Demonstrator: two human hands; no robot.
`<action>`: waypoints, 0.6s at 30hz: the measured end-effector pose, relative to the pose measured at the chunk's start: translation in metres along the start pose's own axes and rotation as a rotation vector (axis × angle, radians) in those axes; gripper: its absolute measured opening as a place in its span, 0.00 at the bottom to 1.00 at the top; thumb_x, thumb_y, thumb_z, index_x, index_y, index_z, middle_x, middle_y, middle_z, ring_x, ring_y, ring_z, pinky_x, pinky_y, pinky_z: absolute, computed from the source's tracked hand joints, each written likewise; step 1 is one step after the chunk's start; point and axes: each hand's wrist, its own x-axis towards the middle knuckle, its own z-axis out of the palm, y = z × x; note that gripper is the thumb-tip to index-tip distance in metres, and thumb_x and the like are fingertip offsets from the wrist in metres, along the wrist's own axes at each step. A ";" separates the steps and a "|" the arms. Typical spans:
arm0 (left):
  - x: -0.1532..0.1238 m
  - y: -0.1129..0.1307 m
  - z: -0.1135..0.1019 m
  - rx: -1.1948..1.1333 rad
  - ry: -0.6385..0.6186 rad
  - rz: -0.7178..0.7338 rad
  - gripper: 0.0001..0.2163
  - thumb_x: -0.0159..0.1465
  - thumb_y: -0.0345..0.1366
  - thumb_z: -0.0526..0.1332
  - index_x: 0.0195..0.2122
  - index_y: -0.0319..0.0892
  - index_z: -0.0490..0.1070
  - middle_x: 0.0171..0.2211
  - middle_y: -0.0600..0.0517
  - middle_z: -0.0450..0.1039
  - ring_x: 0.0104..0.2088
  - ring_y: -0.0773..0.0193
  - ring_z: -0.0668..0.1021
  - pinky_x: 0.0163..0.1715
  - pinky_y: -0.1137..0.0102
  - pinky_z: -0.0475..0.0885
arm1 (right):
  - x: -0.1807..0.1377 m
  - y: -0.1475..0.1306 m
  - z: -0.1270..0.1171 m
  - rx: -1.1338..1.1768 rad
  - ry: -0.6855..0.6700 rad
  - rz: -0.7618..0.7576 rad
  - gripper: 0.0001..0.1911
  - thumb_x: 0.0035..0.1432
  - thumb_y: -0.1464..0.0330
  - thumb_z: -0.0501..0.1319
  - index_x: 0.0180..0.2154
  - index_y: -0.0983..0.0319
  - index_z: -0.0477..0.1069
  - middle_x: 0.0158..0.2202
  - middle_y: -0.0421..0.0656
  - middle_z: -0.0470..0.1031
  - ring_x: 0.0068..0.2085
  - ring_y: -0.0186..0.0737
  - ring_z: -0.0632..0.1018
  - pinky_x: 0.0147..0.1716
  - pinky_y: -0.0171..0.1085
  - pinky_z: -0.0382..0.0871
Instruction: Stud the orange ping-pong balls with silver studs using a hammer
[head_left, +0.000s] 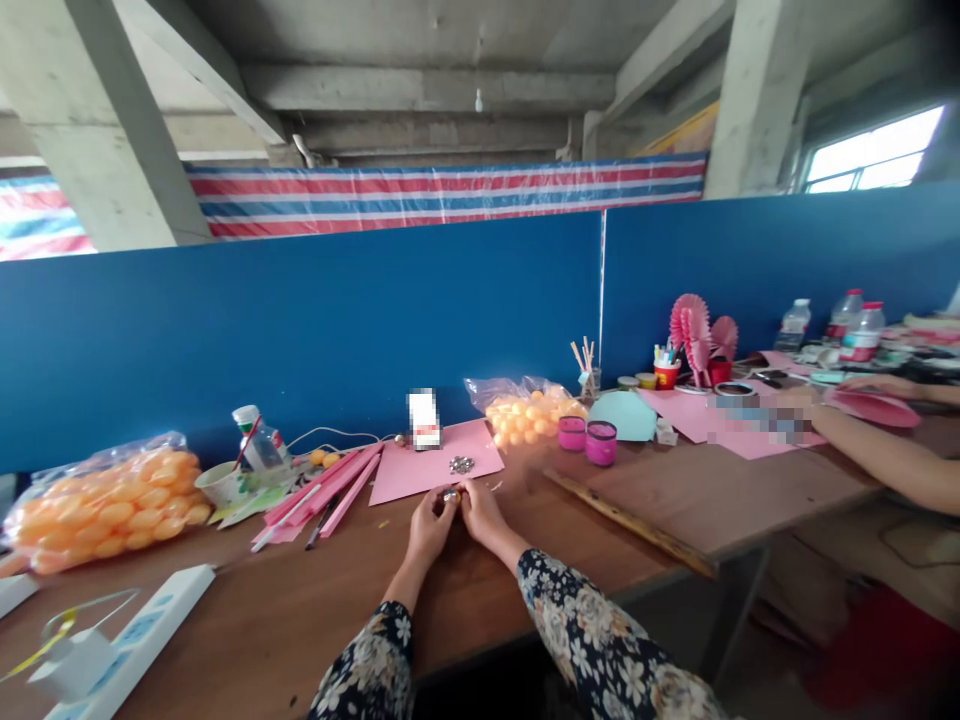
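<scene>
The left hand [430, 527] and right hand [481, 512] pinched a small shiny metal piece [451, 494] between their closed fingertips, just beside the pink paper sheet [420, 470].

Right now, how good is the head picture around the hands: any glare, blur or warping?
Head view: the left hand and right hand are evenly lit and fairly sharp, pinching a small shiny piece too tiny to identify. In the same head view the window is blown out white, wide-angle distortion bends the table, and the right corners go dark and soft.
</scene>
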 end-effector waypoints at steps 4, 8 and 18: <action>0.001 0.000 -0.001 0.010 -0.009 0.003 0.17 0.53 0.45 0.58 0.40 0.41 0.72 0.38 0.48 0.76 0.40 0.57 0.76 0.44 0.64 0.67 | 0.000 0.000 0.001 -0.003 -0.003 -0.004 0.14 0.53 0.79 0.49 0.38 0.64 0.69 0.36 0.46 0.74 0.38 0.41 0.73 0.41 0.39 0.65; 0.002 -0.004 -0.002 0.024 -0.040 -0.009 0.18 0.53 0.45 0.58 0.40 0.41 0.71 0.39 0.48 0.76 0.42 0.55 0.75 0.46 0.63 0.66 | 0.000 -0.002 0.000 -0.012 -0.004 -0.002 0.14 0.54 0.78 0.49 0.37 0.64 0.70 0.35 0.46 0.74 0.38 0.41 0.73 0.40 0.39 0.66; 0.006 -0.016 -0.004 0.016 -0.082 -0.087 0.22 0.52 0.49 0.59 0.44 0.42 0.68 0.42 0.49 0.75 0.46 0.53 0.74 0.49 0.62 0.65 | -0.004 -0.002 -0.001 -0.022 0.015 0.026 0.12 0.55 0.78 0.50 0.38 0.62 0.68 0.36 0.44 0.73 0.39 0.40 0.73 0.41 0.38 0.66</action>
